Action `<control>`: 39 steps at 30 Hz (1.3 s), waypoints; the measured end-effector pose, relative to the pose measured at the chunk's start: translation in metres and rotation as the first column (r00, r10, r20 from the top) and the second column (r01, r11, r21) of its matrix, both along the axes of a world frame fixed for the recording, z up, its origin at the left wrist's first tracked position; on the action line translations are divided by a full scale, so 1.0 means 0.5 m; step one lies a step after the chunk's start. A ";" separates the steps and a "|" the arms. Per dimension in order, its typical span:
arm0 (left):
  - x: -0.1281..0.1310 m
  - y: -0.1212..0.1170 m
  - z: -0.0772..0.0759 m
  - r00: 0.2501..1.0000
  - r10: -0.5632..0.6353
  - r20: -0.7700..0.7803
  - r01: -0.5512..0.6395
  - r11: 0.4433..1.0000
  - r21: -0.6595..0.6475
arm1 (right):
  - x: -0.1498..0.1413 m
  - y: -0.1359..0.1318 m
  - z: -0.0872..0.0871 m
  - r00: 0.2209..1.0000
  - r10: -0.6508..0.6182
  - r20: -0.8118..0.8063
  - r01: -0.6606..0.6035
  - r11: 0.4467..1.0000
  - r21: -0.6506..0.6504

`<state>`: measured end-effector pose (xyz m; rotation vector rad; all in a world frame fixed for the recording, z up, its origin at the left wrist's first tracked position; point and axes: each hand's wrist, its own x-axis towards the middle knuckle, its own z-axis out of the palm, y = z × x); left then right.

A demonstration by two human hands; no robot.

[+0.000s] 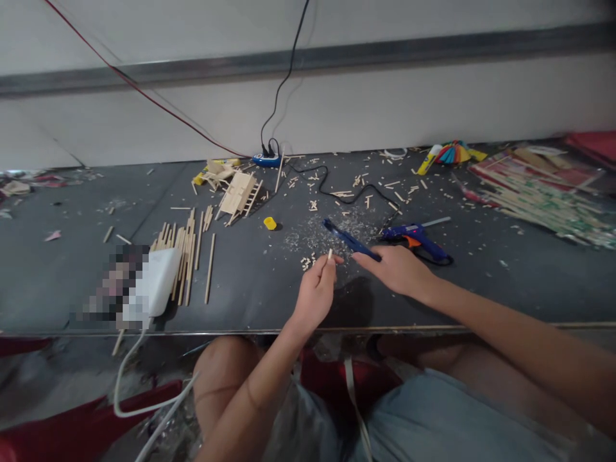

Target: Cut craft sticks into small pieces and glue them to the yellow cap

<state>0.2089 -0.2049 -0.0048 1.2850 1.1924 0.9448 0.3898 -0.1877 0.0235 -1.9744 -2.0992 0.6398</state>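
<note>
- Near the table's front edge, a short stick was gripped by the left hand.
- A blue tool was gripped by the right hand.

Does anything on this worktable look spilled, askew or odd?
Yes. Pale shavings and wood offcuts litter the dark table instead of being gathered. A yellow cap lies loose, and one stick juts past the front edge near the white device, where it might get knocked.

On the counter, sticks are laid left of the glue gun; a model is placed behind and right of them.
</note>
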 end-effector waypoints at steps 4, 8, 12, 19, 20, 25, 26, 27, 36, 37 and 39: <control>-0.010 -0.001 0.001 0.994 -0.046 0.097 0.047 0.999 -0.003 | -0.005 -0.015 0.029 0.997 0.036 -0.064 -0.035 0.999 0.022; -0.021 -0.003 0.003 0.995 -0.028 0.094 0.026 0.999 0.020 | -0.009 -0.041 0.045 0.996 0.082 -0.021 -0.079 0.991 0.105; -0.032 -0.007 0.002 1.000 -0.003 0.003 0.003 0.999 0.049 | -0.009 -0.066 0.037 0.992 0.116 0.040 -0.120 0.985 0.124; -0.045 -0.015 0.007 0.994 -0.004 -0.112 0.020 0.989 0.148 | -0.016 -0.079 0.031 0.993 0.112 0.042 -0.116 0.988 0.104; -0.046 -0.015 0.009 0.992 -0.004 -0.125 0.024 0.987 0.161 | -0.018 -0.079 0.032 0.993 0.113 0.039 -0.116 0.988 0.104; -0.051 -0.017 0.015 0.981 0.003 -0.195 0.038 0.978 0.205 | -0.027 -0.077 0.035 0.993 0.113 0.030 -0.116 0.988 0.102; -0.052 -0.017 0.016 0.977 0.004 -0.214 0.042 0.976 0.211 | -0.028 -0.077 0.035 0.993 0.114 0.029 -0.116 0.988 0.098; -0.053 -0.017 0.016 0.973 0.005 -0.231 0.047 0.975 0.218 | -0.030 -0.076 0.036 0.993 0.117 0.027 -0.119 0.988 0.094; -0.057 -0.018 0.021 0.954 0.043 -0.295 0.043 0.960 0.278 | -0.045 -0.070 0.041 0.992 0.124 -0.006 -0.123 0.991 0.058; -0.058 -0.018 0.021 0.954 0.049 -0.297 0.040 0.958 0.285 | -0.046 -0.070 0.041 0.992 0.125 -0.011 -0.125 0.991 0.054; -0.060 -0.018 0.021 0.952 0.059 -0.299 0.036 0.953 0.302 | -0.046 -0.070 0.039 0.992 0.124 -0.013 -0.123 0.991 0.046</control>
